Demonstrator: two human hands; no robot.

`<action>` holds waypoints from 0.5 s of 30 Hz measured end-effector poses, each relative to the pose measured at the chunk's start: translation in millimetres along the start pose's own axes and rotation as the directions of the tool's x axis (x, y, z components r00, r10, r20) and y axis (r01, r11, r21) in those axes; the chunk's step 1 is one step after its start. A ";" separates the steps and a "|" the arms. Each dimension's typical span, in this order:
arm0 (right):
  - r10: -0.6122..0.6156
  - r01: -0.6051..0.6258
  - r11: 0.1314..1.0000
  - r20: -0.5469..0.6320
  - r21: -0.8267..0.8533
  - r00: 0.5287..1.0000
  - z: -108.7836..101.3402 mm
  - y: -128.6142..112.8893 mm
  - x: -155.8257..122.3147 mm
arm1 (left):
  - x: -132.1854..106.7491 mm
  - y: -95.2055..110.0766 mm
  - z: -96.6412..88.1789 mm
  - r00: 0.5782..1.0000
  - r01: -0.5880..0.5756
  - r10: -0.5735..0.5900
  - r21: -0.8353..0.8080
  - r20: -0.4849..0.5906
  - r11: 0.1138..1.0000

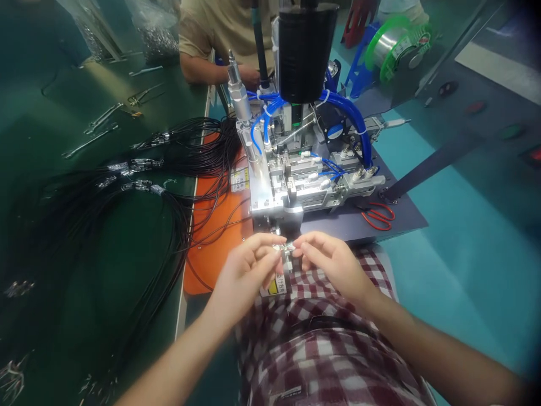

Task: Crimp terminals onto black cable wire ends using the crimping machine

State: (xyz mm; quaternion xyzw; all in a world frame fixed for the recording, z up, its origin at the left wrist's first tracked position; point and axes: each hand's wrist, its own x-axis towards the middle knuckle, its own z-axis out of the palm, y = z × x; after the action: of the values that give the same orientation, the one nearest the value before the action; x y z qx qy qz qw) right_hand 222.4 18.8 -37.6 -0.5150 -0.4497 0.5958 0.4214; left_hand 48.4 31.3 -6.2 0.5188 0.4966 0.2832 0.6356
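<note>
My left hand (249, 268) is closed in a pinch, thumb against fingertips, at the front edge of a metal bench machine (296, 194). Facing it, my right hand (332, 260) pinches from the other side. Between the fingertips run thin, light-coloured wires (285, 247), held by both hands; their ends are too small to make out. A small metal fixture of the machine stands just below and behind the fingers. Black cables (215, 189) lie across an orange plate (220, 225) to the left of my left hand.
Bundles of cables with stripped ends (143, 186) spread over the green table (105, 265). Red-handled pliers (378, 216) lie to the right. Behind are blue air hoses (349, 110), a black cylinder (305, 53), a green solder-wire spool (391, 48) and another person (228, 28).
</note>
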 end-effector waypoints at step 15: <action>0.050 -0.061 0.986 0.073 0.154 0.996 21.1 -1.7 11.9 | 2.5 -10.0 -10.9 0.995 0.098 -0.096 -0.260 0.019 0.961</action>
State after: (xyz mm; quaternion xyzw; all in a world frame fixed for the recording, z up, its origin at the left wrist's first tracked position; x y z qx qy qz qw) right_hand 200.2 28.5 -37.3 -0.4719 -0.4016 0.6581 0.4278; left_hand 37.7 34.6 -16.1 0.4069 0.4779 0.3129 0.7129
